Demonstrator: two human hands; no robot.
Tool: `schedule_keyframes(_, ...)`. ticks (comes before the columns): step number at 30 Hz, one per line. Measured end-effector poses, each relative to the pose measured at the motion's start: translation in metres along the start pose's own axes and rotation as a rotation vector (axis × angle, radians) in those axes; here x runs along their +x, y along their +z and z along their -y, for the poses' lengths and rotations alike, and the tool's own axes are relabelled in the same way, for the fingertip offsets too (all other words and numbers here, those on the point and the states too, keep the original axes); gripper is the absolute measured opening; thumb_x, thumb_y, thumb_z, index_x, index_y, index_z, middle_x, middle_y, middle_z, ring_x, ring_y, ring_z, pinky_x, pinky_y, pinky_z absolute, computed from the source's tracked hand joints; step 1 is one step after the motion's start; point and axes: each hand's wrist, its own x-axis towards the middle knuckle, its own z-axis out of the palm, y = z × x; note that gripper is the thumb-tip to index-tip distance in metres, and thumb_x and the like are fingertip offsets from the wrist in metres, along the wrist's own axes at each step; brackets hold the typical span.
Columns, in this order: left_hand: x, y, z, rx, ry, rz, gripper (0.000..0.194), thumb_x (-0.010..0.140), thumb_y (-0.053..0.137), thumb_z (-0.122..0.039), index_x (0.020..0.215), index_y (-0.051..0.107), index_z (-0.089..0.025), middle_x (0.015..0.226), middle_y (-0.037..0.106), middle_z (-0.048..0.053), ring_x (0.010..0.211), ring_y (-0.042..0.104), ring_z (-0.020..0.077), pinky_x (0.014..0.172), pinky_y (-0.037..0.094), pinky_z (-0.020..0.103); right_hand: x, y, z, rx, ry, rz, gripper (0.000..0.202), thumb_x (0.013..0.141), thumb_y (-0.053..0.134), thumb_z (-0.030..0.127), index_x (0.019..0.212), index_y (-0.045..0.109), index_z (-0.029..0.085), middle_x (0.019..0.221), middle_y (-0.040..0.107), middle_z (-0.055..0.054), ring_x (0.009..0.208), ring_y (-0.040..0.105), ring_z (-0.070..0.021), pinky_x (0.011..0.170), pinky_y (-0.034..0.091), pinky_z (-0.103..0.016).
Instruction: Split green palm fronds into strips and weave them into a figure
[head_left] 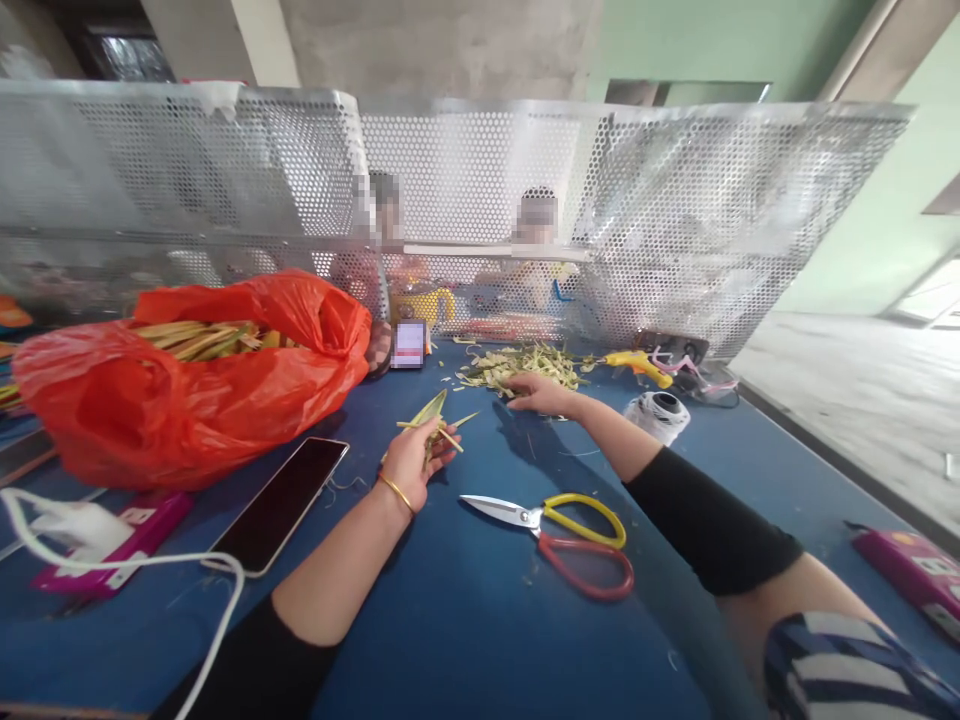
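My left hand (412, 462), with a gold bangle at its wrist, is closed around a small bunch of pale green and yellow leaf strips (429, 412). Their ends stick out past the fingers. Farther off, my right hand (541, 394) reaches to the near edge of a loose pile of similar leaf pieces (529, 366), fingers stretched out and apart from the thumb. Nothing shows in its grip, though the fingertips are partly lost against the pile. Between my forearms lie scissors (531, 517) with one yellow and one red handle, blades pointing left.
A red plastic bag (217, 440) of long strips fills the left, beside a phone (289, 505) and a purple power strip (131, 545) with white cable. At right are a white thread spool (658, 416), yellow glue gun (641, 366) and glasses (697, 380). A perforated metal screen (480, 150) stands behind; people sit beyond.
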Motion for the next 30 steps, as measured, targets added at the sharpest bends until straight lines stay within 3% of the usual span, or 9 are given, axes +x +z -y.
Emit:
schedule_keyframes(3, -0.004, 0.0, -0.003, 0.004, 0.001, -0.015, 0.026, 0.09, 0.052, -0.014, 0.066, 0.063, -0.012, 0.064, 0.067, 0.002, 0.051, 0.064, 0.009, 0.048, 0.05, 0.018, -0.003, -0.016, -0.008, 0.038, 0.04, -0.063, 0.031, 0.08, 0.06, 0.021, 0.108, 0.071, 0.018, 0.099, 0.074, -0.007, 0.095, 0.067, -0.0201, 0.085, 0.052, -0.032)
schedule_keyframes(8, -0.008, 0.003, -0.003, 0.026, -0.003, 0.015, 0.025, 0.09, 0.053, -0.015, 0.067, 0.063, -0.012, 0.063, 0.067, 0.002, 0.051, 0.064, 0.0093, 0.045, 0.049, 0.018, -0.019, -0.021, -0.009, 0.014, 0.086, 0.118, 0.016, 0.066, 0.067, 0.011, 0.078, 0.076, 0.016, 0.071, 0.074, -0.004, 0.072, 0.069, -0.018, 0.072, 0.055, -0.028)
schedule_keyframes(13, -0.011, 0.003, -0.002, 0.048, -0.025, 0.028, 0.024, 0.089, 0.054, -0.015, 0.067, 0.062, -0.013, 0.062, 0.067, 0.002, 0.05, 0.064, 0.0091, 0.045, 0.049, 0.017, -0.018, -0.034, -0.01, -0.121, 0.161, -0.023, 0.036, 0.075, 0.055, 0.008, 0.105, 0.072, 0.018, 0.104, 0.074, -0.005, 0.102, 0.065, -0.0185, 0.091, 0.049, -0.029)
schedule_keyframes(19, -0.014, 0.004, -0.002, 0.061, -0.03, 0.046, 0.019, 0.086, 0.058, -0.015, 0.067, 0.062, -0.013, 0.061, 0.067, 0.002, 0.049, 0.063, 0.009, 0.046, 0.048, 0.017, -0.023, -0.052, -0.022, -0.348, 0.371, 0.119, 0.017, 0.069, 0.066, 0.006, 0.079, 0.075, 0.015, 0.071, 0.073, -0.007, 0.078, 0.07, -0.0244, 0.076, 0.053, -0.034)
schedule_keyframes(22, -0.014, 0.004, 0.0, 0.086, -0.047, 0.059, 0.017, 0.086, 0.058, -0.016, 0.069, 0.062, -0.013, 0.062, 0.068, 0.002, 0.046, 0.061, 0.0087, 0.045, 0.048, 0.018, -0.024, -0.049, -0.023, -0.45, 0.394, 0.102, 0.02, 0.078, 0.07, 0.017, 0.097, 0.071, 0.013, 0.097, 0.072, -0.011, 0.094, 0.067, -0.026, 0.084, 0.052, -0.04)
schedule_keyframes(25, -0.013, 0.003, 0.0, 0.09, -0.051, 0.047, 0.016, 0.085, 0.059, -0.016, 0.07, 0.063, -0.014, 0.062, 0.068, 0.003, 0.046, 0.061, 0.0089, 0.045, 0.047, 0.018, -0.023, -0.048, -0.022, -0.507, 0.354, 0.044, 0.03, 0.092, 0.058, 0.032, 0.118, 0.06, 0.016, 0.123, 0.06, -0.01, 0.106, 0.061, -0.022, 0.091, 0.051, -0.044)
schedule_keyframes(27, -0.011, 0.002, 0.0, 0.085, -0.046, 0.045, 0.014, 0.084, 0.06, -0.015, 0.07, 0.063, -0.014, 0.063, 0.068, 0.003, 0.046, 0.061, 0.0089, 0.045, 0.047, 0.018, -0.024, -0.048, -0.02, -0.51, 0.334, 0.059, 0.026, 0.09, 0.06, 0.028, 0.112, 0.064, 0.015, 0.115, 0.065, -0.011, 0.103, 0.063, -0.0225, 0.09, 0.051, -0.042)
schedule_keyframes(30, -0.009, 0.002, 0.002, 0.09, -0.054, 0.068, 0.015, 0.083, 0.061, -0.016, 0.069, 0.063, -0.014, 0.062, 0.067, 0.003, 0.045, 0.061, 0.0085, 0.044, 0.047, 0.017, -0.028, -0.047, -0.018, -0.457, 0.301, 0.14, 0.017, 0.075, 0.066, 0.01, 0.088, 0.075, 0.015, 0.086, 0.074, -0.009, 0.087, 0.069, -0.024, 0.081, 0.053, -0.034)
